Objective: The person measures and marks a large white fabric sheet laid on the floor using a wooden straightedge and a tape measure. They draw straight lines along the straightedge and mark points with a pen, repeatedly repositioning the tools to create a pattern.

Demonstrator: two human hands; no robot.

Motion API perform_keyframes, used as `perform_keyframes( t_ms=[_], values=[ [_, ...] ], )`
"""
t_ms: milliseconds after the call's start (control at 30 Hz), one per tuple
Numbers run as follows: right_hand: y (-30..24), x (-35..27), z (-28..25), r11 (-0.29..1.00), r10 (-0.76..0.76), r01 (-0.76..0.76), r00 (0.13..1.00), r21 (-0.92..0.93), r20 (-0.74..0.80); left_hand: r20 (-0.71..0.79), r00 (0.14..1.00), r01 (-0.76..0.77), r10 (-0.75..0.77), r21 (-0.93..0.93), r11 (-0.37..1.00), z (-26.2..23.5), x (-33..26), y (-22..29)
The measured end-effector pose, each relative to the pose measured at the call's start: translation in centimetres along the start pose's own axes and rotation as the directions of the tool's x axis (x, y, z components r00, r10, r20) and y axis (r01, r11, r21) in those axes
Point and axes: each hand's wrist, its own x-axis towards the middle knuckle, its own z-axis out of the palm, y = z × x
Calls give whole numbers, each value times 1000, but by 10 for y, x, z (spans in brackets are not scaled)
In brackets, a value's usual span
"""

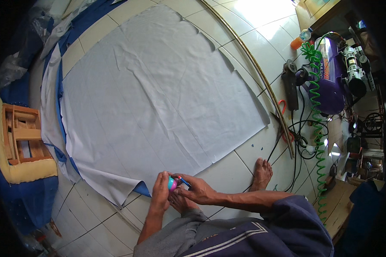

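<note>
Low in the frame, just left of centre, both hands meet over a small round pink-and-turquoise object (172, 183). The left hand (161, 192) stands upright with its fingers curled around the left side of the object, its grip closed on it. The right hand (197, 190) comes in from the right, forearm lying nearly level across the lower frame; its fingers pinch a thin blue pen-like stick with a red end (183, 180), whose tip touches the round object. What the object is, is too small to tell.

Both forearms rise from the lower edge, above grey trousers and a dark blue garment with pale stripes. One bare foot (262, 171) rests on the tiled floor (227, 171) to the right of the hands; another shows just under them.

Right above the hands a large pale grey fabric sheet (158, 94) lies spread on the floor, with blue cloth (142, 188) showing under its near corner.

At the left edge, an open wooden frame box (23, 135) holds short wooden pieces and sits on yellow foam padding. At the upper right stand a purple air compressor (330, 73) and a green coiled hose (316, 111).
</note>
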Motion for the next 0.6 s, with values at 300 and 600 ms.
perform_keyframes(
  t_ms=[300,600],
  values=[
    [3,14,-39,958,222,-232,972,168,81,67,985,-163,160,55,985,8,30,-12],
    [-8,24,-43,929,309,-302,951,215,2,103,956,-283,274,566,774,22,26,13]
  ],
)
